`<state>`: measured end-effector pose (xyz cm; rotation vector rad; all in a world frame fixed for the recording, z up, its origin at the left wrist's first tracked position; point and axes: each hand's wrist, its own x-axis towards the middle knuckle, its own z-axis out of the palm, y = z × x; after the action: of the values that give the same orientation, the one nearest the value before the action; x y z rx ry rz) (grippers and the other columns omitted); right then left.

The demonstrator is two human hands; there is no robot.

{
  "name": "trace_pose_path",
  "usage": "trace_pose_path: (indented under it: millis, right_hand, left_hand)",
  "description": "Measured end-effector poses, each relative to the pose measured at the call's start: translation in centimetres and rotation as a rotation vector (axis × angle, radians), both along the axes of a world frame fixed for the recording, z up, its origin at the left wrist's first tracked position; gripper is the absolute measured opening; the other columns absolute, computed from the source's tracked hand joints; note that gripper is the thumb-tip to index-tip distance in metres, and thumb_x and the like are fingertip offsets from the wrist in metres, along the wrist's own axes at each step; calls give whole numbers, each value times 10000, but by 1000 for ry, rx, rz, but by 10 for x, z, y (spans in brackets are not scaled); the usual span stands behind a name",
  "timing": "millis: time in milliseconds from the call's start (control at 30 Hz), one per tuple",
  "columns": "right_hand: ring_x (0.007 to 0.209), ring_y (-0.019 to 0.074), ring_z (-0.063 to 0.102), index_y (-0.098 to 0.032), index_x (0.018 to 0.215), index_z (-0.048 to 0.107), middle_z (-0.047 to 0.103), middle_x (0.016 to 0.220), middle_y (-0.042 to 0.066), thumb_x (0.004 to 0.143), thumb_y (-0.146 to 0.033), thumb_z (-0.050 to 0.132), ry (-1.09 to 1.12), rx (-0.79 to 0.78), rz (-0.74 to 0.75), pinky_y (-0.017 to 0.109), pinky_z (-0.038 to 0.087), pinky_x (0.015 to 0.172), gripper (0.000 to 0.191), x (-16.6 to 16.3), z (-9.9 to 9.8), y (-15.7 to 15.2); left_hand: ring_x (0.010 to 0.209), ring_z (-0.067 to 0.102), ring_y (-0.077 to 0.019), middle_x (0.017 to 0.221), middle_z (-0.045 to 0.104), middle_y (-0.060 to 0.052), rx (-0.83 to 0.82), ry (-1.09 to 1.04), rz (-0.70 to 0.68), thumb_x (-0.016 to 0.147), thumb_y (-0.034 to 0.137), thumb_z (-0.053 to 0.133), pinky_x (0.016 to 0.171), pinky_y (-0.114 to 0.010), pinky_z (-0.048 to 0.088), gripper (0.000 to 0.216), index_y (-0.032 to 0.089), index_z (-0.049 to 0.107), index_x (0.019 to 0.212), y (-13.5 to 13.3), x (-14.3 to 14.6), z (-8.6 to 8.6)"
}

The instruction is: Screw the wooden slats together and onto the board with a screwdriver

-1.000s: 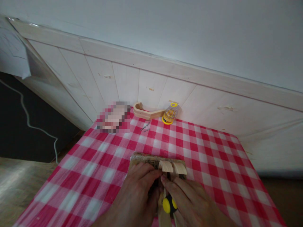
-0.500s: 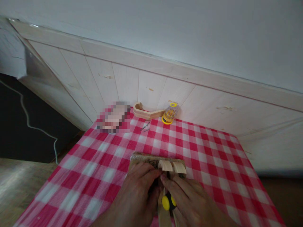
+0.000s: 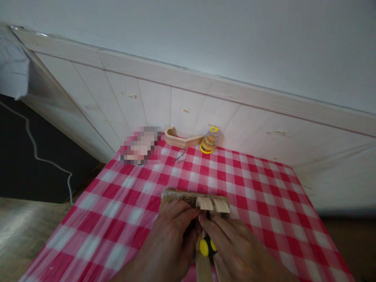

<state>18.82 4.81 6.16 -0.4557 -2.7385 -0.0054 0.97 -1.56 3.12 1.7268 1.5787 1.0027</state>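
Note:
Two pale wooden hook-shaped pieces (image 3: 205,203) lie side by side on a brownish patterned mat (image 3: 173,194), their curved ends pointing away from me. My left hand (image 3: 173,235) is closed at the left piece, fingertips together; what they pinch is hidden. My right hand (image 3: 232,239) is closed around a screwdriver with a yellow and black handle (image 3: 205,248), whose butt end faces me. Its thumb and index fingertip meet beside the left fingertips, between the wooden pieces. The screwdriver's shaft and tip are out of sight.
A red-and-white checked cloth (image 3: 264,219) covers the table. Near the wall stand another wooden hook piece (image 3: 182,141) and a clear, yellow-ringed bit case (image 3: 210,140). Small metal pieces (image 3: 179,156) lie before them. A blurred-out object (image 3: 141,145) lies at the back left.
Both hands stay at the wooden pieces. The yellow and black handle has shifted very slightly up and left, and the view has moved a little.

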Motion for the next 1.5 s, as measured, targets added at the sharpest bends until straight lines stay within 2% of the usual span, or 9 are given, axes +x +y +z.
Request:
trace_pose_path:
  millis: [300, 467, 600, 800, 933, 1067, 1233, 1367, 1500]
  right_hand:
    - [750, 235, 751, -50, 1141, 657, 797, 900, 112, 984, -16, 284, 7, 6, 2, 344, 611, 627, 406, 2, 2, 1]
    - [830, 221, 768, -67, 1238, 612, 802, 1024, 113, 976, -36, 319, -16, 3, -20, 327, 613, 662, 395, 14, 13, -2]
    - [808, 184, 762, -129, 1208, 617, 804, 975, 48, 941, -21, 354, 40, -86, -66, 286, 593, 647, 389, 19, 25, -4]
    - [822, 209, 751, -116, 1146, 652, 787, 956, 84, 804, 28, 434, 123, -172, -69, 295, 599, 677, 431, 15, 24, 2]
    - [862, 213, 743, -176, 1103, 684, 776, 993, 55, 737, 37, 528, -8, -409, -121, 311, 607, 751, 451, 20, 23, 4]
    - [896, 206, 731, -220, 1085, 702, 763, 1030, 22, 752, 24, 603, -188, -588, -145, 316, 593, 782, 425, 22, 22, 1]
    - [858, 203, 714, -195, 1023, 703, 753, 1014, 40, 791, -19, 636, -257, -617, -151, 298, 573, 724, 299, 16, 18, -1]
    - [882, 210, 710, -199, 1053, 699, 747, 1024, 40, 769, -31, 660, -253, -644, -189, 307, 569, 740, 332, 14, 20, -1]
    - [894, 221, 708, -203, 1083, 686, 739, 1039, 43, 745, 5, 638, -241, -649, -213, 330, 564, 747, 400, 20, 21, -1]
  left_hand:
    - [991, 616, -242, 1029, 684, -75, -30, 0, 11, 872, 90, 565, 873, -427, 524, 271, 209, 711, 1067, 0, 0, 0]
    - [963, 635, -235, 1010, 689, -72, -44, 3, -5, 878, 113, 567, 840, -411, 542, 269, 216, 727, 1068, 0, -1, 3]
    - [998, 648, -243, 1039, 697, -72, -77, 43, -5, 845, 96, 563, 867, -425, 558, 337, 226, 724, 1111, -1, -3, 2]
    - [1049, 663, -241, 1096, 707, -82, -73, 76, 1, 843, 108, 551, 916, -430, 577, 357, 231, 721, 1132, -2, -3, -1]
    - [1040, 678, -243, 1088, 716, -81, -63, 81, 21, 831, 116, 558, 914, -434, 588, 360, 235, 731, 1124, -2, -4, 0]
    - [1019, 690, -245, 1074, 730, -79, -62, 71, 33, 818, 110, 566, 894, -429, 601, 372, 238, 740, 1120, -1, -3, 4]
    - [998, 694, -241, 1053, 732, -80, -34, 56, 24, 840, 118, 546, 864, -415, 606, 345, 233, 739, 1102, 0, -2, 5]
    - [995, 681, -233, 1045, 723, -71, -65, 43, 1, 844, 103, 539, 863, -412, 594, 363, 238, 726, 1124, -1, -2, 6]
    - [1056, 658, -246, 1096, 715, -67, -103, 23, 11, 829, 94, 560, 925, -446, 569, 371, 246, 722, 1128, -2, -1, 7]
